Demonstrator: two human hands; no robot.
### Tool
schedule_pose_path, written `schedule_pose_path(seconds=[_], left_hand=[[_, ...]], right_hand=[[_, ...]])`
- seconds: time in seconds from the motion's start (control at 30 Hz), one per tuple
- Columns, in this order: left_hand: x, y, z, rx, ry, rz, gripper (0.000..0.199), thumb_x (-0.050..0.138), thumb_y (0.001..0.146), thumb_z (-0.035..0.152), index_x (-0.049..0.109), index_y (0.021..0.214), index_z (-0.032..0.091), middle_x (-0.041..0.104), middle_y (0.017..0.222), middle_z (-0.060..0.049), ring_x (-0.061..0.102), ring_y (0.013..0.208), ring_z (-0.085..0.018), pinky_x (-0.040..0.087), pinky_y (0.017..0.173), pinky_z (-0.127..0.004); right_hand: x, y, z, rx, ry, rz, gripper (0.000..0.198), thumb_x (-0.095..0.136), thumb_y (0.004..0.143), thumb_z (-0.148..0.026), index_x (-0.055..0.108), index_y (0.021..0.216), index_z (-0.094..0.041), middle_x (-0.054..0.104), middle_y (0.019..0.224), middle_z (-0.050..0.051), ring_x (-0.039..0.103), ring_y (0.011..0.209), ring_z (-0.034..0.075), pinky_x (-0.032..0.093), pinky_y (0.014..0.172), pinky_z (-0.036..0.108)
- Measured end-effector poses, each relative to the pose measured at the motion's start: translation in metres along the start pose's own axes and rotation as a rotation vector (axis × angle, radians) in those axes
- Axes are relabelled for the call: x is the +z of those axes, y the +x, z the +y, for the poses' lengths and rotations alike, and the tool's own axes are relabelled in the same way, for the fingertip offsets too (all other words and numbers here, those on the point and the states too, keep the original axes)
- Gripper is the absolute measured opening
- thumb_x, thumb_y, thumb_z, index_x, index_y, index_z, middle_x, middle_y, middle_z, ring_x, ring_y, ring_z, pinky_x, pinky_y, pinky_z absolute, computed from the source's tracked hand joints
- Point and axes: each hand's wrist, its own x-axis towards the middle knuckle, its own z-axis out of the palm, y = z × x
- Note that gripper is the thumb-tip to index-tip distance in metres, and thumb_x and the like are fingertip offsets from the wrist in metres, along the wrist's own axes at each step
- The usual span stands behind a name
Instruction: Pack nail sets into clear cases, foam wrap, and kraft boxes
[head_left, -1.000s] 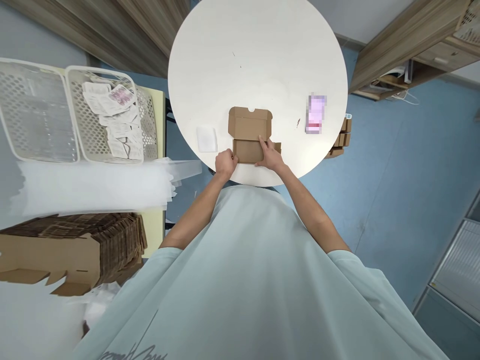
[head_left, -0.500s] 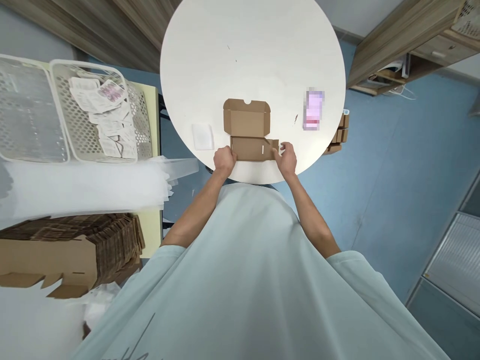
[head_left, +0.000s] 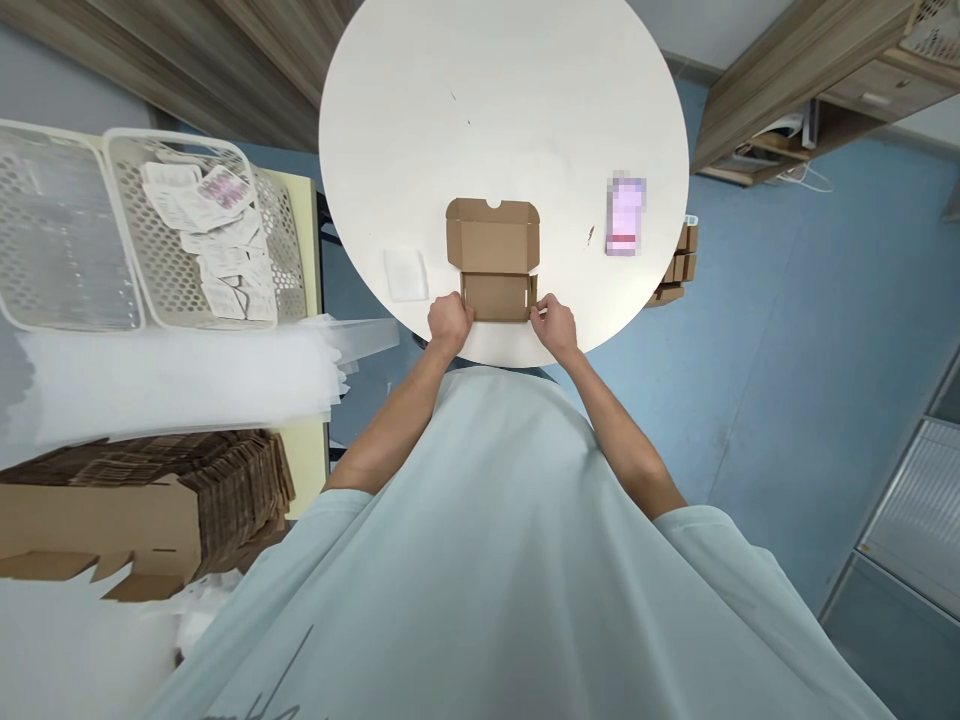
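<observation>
A brown cardboard box [head_left: 495, 297] lies on the white round table [head_left: 502, 120], its lid laid back away from me. My left hand [head_left: 450, 322] is closed on the box's left side wall near the front corner. At the right end, my right hand [head_left: 555, 326] pinches the folded-up side wall, thumb and fingers together. The inside of the box is bare, with a small white slot mark at its right end. To the left of the box lies a flat white packet [head_left: 406, 275].
A blurred-out pink and purple item [head_left: 625, 215] lies on the table's right. At left are a white basket [head_left: 281, 230] of printed cards, white foam sheets [head_left: 172, 380] and stacked flat cardboard [head_left: 240, 500]. Small brown boxes [head_left: 679, 265] sit beyond the table's right edge.
My right hand has moved left, folding the box's right side flap from lying outward to standing up. My left hand has stayed at the left corner.
</observation>
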Motion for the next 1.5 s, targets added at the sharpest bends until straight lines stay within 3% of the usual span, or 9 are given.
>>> schedule_pose_path(seconds=[0.17,0.27,0.47,0.63,0.93,1.1,1.23,1.33,1.5], left_hand=[[0.000,-0.002,0.001,-0.013,0.013,0.012,0.034,0.051,0.106,0.020,0.080,0.124,0.013,0.081,0.117,-0.026,0.075,0.111,-0.043,0.058,0.090,-0.049],[0.001,-0.003,0.000,-0.003,-0.003,0.011,0.035,0.051,0.105,0.019,0.079,0.124,0.014,0.081,0.116,-0.025,0.075,0.109,-0.042,0.058,0.090,-0.049],[0.001,-0.004,-0.001,-0.001,-0.016,0.003,0.031,0.054,0.106,0.022,0.078,0.125,0.015,0.080,0.120,-0.024,0.074,0.115,-0.043,0.057,0.093,-0.048],[-0.001,-0.005,-0.001,0.004,-0.018,-0.008,0.030,0.052,0.107,0.021,0.078,0.122,0.015,0.080,0.120,-0.025,0.075,0.115,-0.044,0.057,0.095,-0.050],[0.001,-0.005,-0.004,-0.006,-0.011,-0.039,0.028,0.056,0.107,0.028,0.081,0.119,0.019,0.082,0.119,-0.023,0.077,0.116,-0.044,0.057,0.095,-0.050],[-0.012,-0.004,-0.031,-0.017,-0.146,-0.030,0.037,0.062,0.111,0.054,0.081,0.109,0.023,0.084,0.115,-0.018,0.076,0.120,-0.041,0.058,0.102,-0.049],[-0.036,0.013,-0.067,-0.115,-0.273,0.218,0.025,0.063,0.112,0.040,0.072,0.126,0.021,0.080,0.129,-0.015,0.074,0.130,-0.034,0.055,0.117,-0.047],[-0.049,0.034,-0.086,-0.250,-0.317,0.328,0.042,0.079,0.103,0.038,0.064,0.136,0.018,0.072,0.145,-0.020,0.070,0.138,-0.036,0.054,0.123,-0.049],[-0.054,0.059,-0.090,-0.376,-0.388,0.248,0.061,0.094,0.089,0.037,0.061,0.137,0.017,0.075,0.143,-0.020,0.068,0.144,-0.040,0.054,0.126,-0.055]], right_hand=[[0.009,0.006,-0.011,-0.090,0.006,0.000,0.024,0.055,0.118,-0.044,0.068,0.118,-0.024,0.080,0.134,0.014,0.080,0.110,0.028,0.061,0.101,0.041],[0.009,0.015,-0.009,-0.060,0.011,0.003,0.025,0.054,0.118,-0.039,0.070,0.126,-0.021,0.084,0.128,0.014,0.079,0.115,0.030,0.060,0.105,0.043],[0.011,0.028,-0.010,-0.018,-0.122,-0.024,0.026,0.053,0.114,-0.033,0.076,0.109,-0.022,0.085,0.111,0.016,0.080,0.109,0.036,0.063,0.097,0.047],[0.018,0.032,-0.022,0.036,-0.253,-0.006,0.024,0.052,0.111,-0.023,0.076,0.114,-0.019,0.082,0.114,0.023,0.078,0.109,0.043,0.064,0.095,0.055],[0.020,0.034,-0.033,0.055,-0.285,0.001,0.028,0.047,0.111,-0.020,0.073,0.120,-0.018,0.080,0.120,0.025,0.077,0.113,0.044,0.062,0.097,0.056],[0.007,0.021,-0.033,0.072,-0.293,0.004,0.029,0.046,0.118,-0.036,0.070,0.118,-0.019,0.078,0.124,0.025,0.076,0.117,0.044,0.059,0.098,0.054],[-0.005,0.011,-0.029,0.103,-0.239,0.047,0.033,0.049,0.120,-0.048,0.067,0.110,-0.023,0.080,0.114,0.018,0.076,0.106,0.037,0.056,0.091,0.045],[-0.012,0.002,-0.026,0.114,-0.195,0.079,0.032,0.050,0.121,-0.045,0.066,0.105,-0.024,0.081,0.109,0.013,0.076,0.097,0.032,0.052,0.083,0.039],[-0.020,-0.010,-0.023,0.096,-0.151,0.104,0.030,0.053,0.120,-0.043,0.067,0.102,-0.023,0.083,0.111,0.011,0.075,0.094,0.028,0.048,0.078,0.036]])
